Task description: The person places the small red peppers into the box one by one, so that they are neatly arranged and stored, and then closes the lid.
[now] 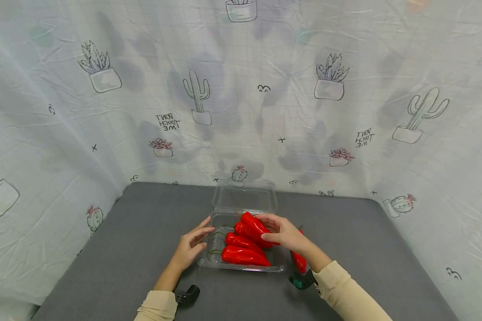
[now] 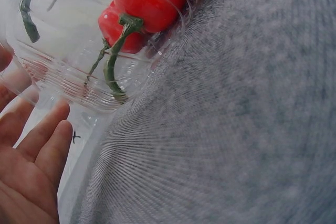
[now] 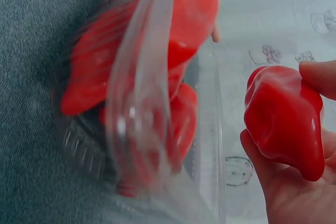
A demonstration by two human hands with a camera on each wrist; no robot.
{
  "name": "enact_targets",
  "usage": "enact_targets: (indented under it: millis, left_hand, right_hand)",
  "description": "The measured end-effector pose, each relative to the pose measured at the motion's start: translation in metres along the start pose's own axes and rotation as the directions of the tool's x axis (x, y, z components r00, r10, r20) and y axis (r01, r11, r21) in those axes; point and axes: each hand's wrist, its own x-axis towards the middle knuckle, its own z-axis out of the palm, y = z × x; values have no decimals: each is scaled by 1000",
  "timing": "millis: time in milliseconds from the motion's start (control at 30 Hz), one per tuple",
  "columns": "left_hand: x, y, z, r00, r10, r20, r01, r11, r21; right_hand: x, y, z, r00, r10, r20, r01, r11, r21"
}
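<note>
Over the right part of a clear plastic clamshell box (image 1: 245, 269), my right hand (image 1: 287, 234) holds a red pepper (image 3: 283, 121) between thumb and fingers. Below it in the box, several more red peppers lie side by side, the front one (image 1: 244, 256) nearest me, green stems toward the left. At the box's left wall is my left hand (image 1: 186, 249), fingers extended and the thumb apart. In the left wrist view, some of its fingers (image 2: 47, 129) are at the clear wall; whether they all touch it I cannot tell.
The box's clear lid (image 1: 245, 196) is folded back on the grey table (image 1: 152, 223). Another red pepper (image 1: 299, 263) lies right of the box, partly hidden by my right forearm. A white cloth (image 1: 241, 111) printed with cacti hangs behind the table.
</note>
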Motion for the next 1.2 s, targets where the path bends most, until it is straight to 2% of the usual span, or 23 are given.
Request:
enact_targets:
  millis: [200,400,600,933,1200]
  left_hand:
    - [0,5,0,1000,-21,-3,21,1000,-11]
    - [-2,1,-3,1000,-4,7,4,1000,-20]
    - [-2,4,-6,1000,-23,-5,23,999,-23]
    - [-2,4,-1,1000,19,-13,-19,1000,-10]
    - [3,6,2,995,100,-24,-100,995,-10]
  right_hand:
    - [6,-11,10,999,5,45,-5,1000,-11]
    - [18,-3,19,993,32,110,-28,999,-44]
    - [26,-4,25,982,65,178,-50,995,-84]
    - [27,-2,26,969,73,237,-42,990,-134]
    - [25,-2,25,967,82,243,-52,990,-128]
